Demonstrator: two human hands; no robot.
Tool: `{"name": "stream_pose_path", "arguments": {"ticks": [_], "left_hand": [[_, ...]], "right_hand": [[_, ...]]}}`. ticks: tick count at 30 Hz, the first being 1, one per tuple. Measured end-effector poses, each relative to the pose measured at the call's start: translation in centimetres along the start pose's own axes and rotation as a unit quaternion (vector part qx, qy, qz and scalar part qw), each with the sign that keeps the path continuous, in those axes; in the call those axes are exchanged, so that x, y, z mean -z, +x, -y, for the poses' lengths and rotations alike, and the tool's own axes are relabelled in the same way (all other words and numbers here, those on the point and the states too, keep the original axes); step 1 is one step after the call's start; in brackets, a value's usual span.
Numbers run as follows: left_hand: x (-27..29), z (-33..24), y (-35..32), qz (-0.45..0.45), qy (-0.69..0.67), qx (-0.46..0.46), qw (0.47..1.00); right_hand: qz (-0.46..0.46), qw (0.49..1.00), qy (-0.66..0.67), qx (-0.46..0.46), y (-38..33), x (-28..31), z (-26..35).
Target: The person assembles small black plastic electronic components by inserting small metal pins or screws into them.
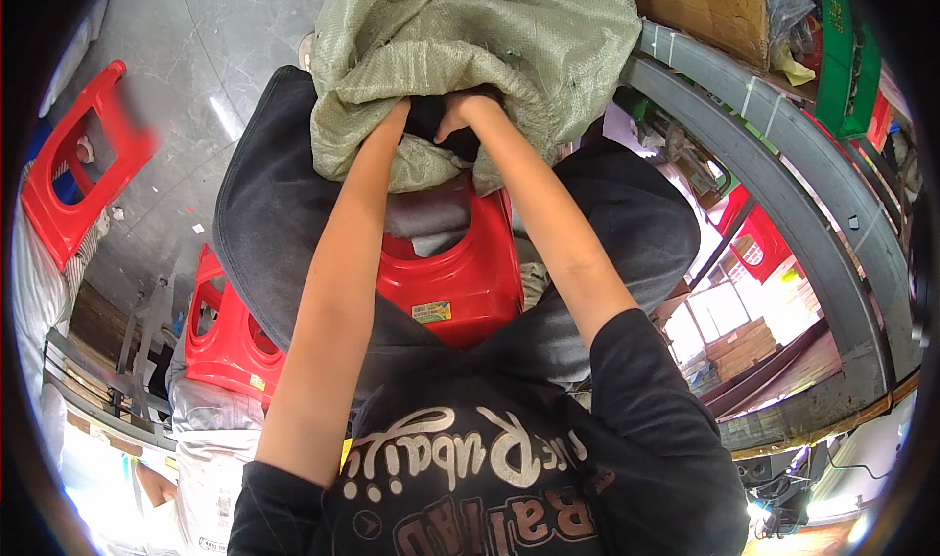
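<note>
One woven green sack (470, 47) is held between the knees, above a red plastic stool (455, 277). Its mouth is gathered and clamped in the grip of the left hand (392, 125) and right hand (458, 111); the opening is not yet closed or tied. No surface is seen, only grey floor (196, 57). Recorded nearby: a curved metal rail (783, 164), cardboard boxes (705, 3), further red stools (73, 164).

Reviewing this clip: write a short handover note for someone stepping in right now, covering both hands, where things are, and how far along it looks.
Left hand: gripping the mouth edge of the green woven sack.
Right hand: gripping the same opening beside it; fingers partly tucked in the fabric.
Sack: bunched on the lap, above the red plastic stool the person sits on.
Done: sack held at its mouth.
Left: contents not visible, so progress cannot be judged.
</note>
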State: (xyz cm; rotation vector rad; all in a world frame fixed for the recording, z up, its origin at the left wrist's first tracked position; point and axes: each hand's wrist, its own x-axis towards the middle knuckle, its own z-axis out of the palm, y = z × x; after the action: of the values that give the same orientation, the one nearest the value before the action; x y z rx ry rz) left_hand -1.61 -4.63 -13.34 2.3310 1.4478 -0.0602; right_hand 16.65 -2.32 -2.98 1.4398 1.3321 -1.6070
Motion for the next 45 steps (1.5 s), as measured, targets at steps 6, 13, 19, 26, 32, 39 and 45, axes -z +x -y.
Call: {"name": "stream_pose_path", "arguments": {"ticks": [6, 13, 19, 26, 32, 39, 45], "left_hand": [[5.2, -5.7, 0.1, -0.007, -0.189, 0.092, 0.978], [7.0, -4.1, -1.5, 0.007, -0.222, 0.157, 0.962], [6.7, -5.5, 0.0, -0.042, -0.144, 0.121, 0.981], [6.2, -2.9, 1.3, -0.007, -0.237, 0.194, 0.952], [6.0, -3.7, 3.0, 0.018, -0.310, 0.254, 0.916], [8.4, -4.7, 1.5, 0.039, -0.405, 0.316, 0.857], [11.0, -5.1, 0.4, 0.066, -0.477, 0.350, 0.803]], "right_hand": [[-0.054, 0.987, 0.043, -0.142, -0.6, -1.6, -0.7], [-0.167, 0.974, 0.114, -0.105, -3.1, -2.5, 0.4], [-0.244, 0.914, 0.323, -0.017, 0.0, -3.2, -4.3], [-0.325, 0.780, 0.527, 0.089, -4.4, -0.4, -5.8], [-0.465, 0.859, 0.214, 0.026, -6.7, 3.1, -1.4], [-0.419, 0.610, 0.661, 0.125, -8.5, 4.7, -0.2], [-0.479, 0.870, 0.115, 0.019, -7.7, 5.1, -6.7]]}}
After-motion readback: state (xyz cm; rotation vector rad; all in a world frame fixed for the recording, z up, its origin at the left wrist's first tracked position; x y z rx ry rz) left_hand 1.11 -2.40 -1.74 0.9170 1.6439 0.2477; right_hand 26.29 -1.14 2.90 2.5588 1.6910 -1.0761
